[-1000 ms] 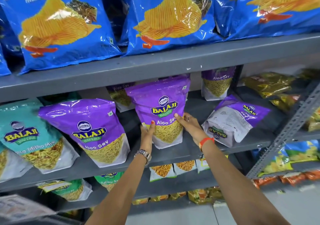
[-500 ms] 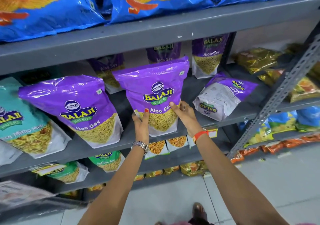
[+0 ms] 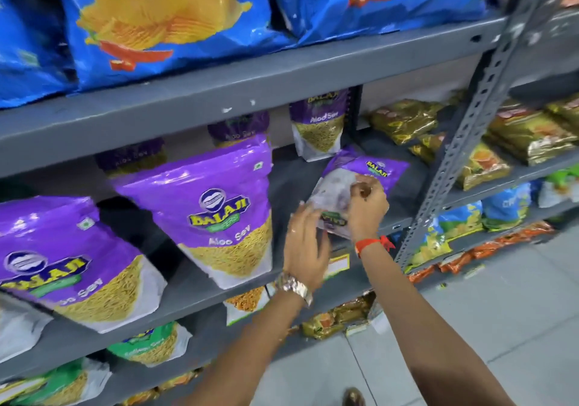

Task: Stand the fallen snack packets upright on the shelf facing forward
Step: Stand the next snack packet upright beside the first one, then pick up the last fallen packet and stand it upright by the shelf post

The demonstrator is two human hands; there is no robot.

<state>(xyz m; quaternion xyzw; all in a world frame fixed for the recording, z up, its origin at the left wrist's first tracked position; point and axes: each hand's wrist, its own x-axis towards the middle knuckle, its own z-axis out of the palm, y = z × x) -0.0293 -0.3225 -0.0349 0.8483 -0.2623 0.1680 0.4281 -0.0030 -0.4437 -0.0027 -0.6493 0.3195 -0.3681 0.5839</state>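
A fallen purple Aloo Sev packet (image 3: 377,167) lies tilted on its back at the right end of the grey shelf (image 3: 194,296), white rear panel up. My right hand (image 3: 366,206) grips it from above, fingers curled over its middle. My left hand (image 3: 305,246), motion-blurred, has spread fingers touching the packet's lower left corner. To the left, an upright purple Aloo Sev packet (image 3: 219,205) faces forward with no hand on it. Another upright purple packet (image 3: 62,258) stands further left. More purple packets (image 3: 318,127) stand at the back.
Large blue chip bags (image 3: 163,23) fill the shelf above. A slotted grey upright post (image 3: 463,142) stands just right of the fallen packet. Gold packets (image 3: 404,120) lie in the bay beyond it. Green packets (image 3: 150,346) sit on the lower shelf.
Both hands let go of the middle upright packet and moved right to the fallen packet. My right hand closed over it. The view swung down and to the right.
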